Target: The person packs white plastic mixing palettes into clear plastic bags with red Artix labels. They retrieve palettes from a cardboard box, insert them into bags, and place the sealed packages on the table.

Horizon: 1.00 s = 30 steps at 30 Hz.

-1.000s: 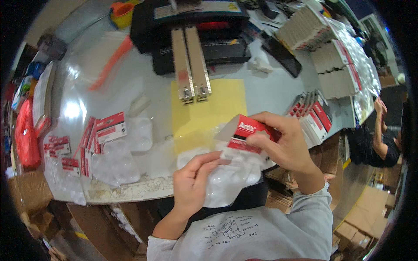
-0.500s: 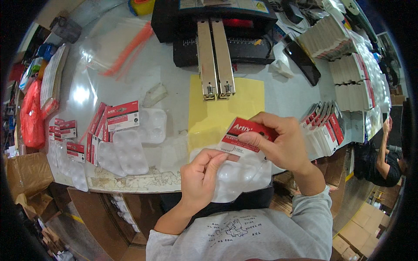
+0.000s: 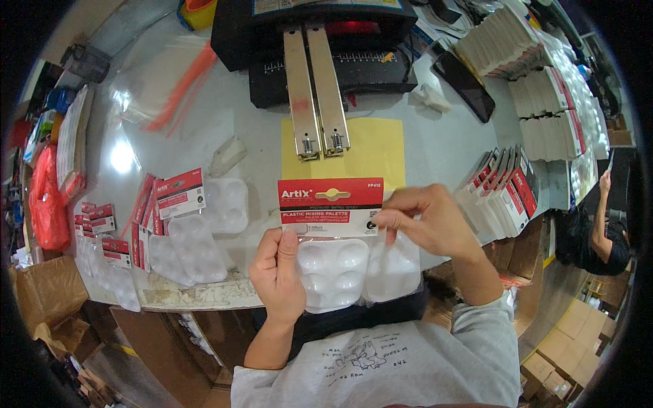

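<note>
A folded red, black and white header card (image 3: 332, 221) with a hang hole faces me, upright, at the top of a clear bag. Inside the bag below it is a white plastic paint palette (image 3: 331, 268) with round wells. My left hand (image 3: 277, 272) pinches the card's lower left corner, thumb in front. At the card's right edge, my right hand (image 3: 432, 221) has its thumb on the front and its fingers bent, slightly blurred. Another white palette (image 3: 394, 275) lies beneath that hand, partly behind the first.
Ahead stands a black machine (image 3: 313, 41) with two metal arms (image 3: 316, 95) over a yellow sheet (image 3: 381, 146). Carded palettes (image 3: 180, 238) lie at left. Header cards (image 3: 510, 183) stand at right, near a phone (image 3: 464, 87) and card stacks (image 3: 551, 129). Another person (image 3: 605, 224) is far right.
The header card has turned from tilted to level and faces me, with its palette hanging below. My left hand has shifted left and now grips its corner; my right hand has moved to its right edge.
</note>
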{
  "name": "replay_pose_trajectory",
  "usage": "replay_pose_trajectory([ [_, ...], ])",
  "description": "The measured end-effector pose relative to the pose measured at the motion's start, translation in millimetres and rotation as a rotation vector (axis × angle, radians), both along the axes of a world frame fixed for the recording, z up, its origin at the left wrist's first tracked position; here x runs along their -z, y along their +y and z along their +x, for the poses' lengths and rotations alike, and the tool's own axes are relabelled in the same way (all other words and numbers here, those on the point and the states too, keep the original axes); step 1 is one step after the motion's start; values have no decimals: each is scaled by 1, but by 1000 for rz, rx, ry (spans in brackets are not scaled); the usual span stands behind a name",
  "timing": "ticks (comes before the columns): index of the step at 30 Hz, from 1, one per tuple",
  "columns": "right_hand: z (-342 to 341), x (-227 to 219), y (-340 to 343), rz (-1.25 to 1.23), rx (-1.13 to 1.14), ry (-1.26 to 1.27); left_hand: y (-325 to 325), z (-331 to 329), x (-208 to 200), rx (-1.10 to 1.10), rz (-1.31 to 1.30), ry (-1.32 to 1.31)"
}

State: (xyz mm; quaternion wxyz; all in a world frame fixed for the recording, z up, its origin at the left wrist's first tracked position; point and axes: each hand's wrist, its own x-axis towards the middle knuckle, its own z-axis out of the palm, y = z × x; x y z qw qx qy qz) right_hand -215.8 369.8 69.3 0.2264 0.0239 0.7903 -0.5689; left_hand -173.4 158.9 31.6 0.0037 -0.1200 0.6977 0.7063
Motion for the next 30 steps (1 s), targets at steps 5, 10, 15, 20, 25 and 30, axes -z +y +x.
replay_pose_trajectory([
  [5, 11, 15, 0, -212, 16, -187, -2, -1, 9, -20, -82, -12],
  [10, 19, 18, -1, -297, 40, -260, -8, 4, 8, 13, -81, -13],
  [15, -8, 29, -14, -304, 193, -305, 2, -26, 13, 40, -254, -88],
  [20, -31, 57, -23, -439, 405, -141, 6, -71, 38, 6, -271, 1],
  [25, -33, 69, -23, -452, 361, -102, 3, -68, 62, 27, -213, 98],
  [30, -19, 14, 9, 175, 249, 456, -24, -68, 31, -55, -633, 77],
])
